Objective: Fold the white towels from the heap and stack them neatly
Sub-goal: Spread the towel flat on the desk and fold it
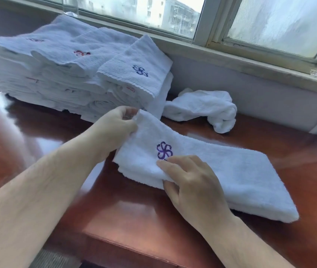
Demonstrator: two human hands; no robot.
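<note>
One glossy red-brown wooden table (134, 215) bears one tall stack of folded white terry towels (66, 74), too many to count. Before it lies one long white towel with a purple flower (231, 171); one crumpled white towel (208, 107) sits near the wall. My left hand (115, 126) pinches the long towel's far corner, my right hand (192, 188) its near edge.

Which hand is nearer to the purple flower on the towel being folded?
Right. The right hand pinches the towel just below the purple flower; the left hand grips the towel's far corner, farther away.
</note>
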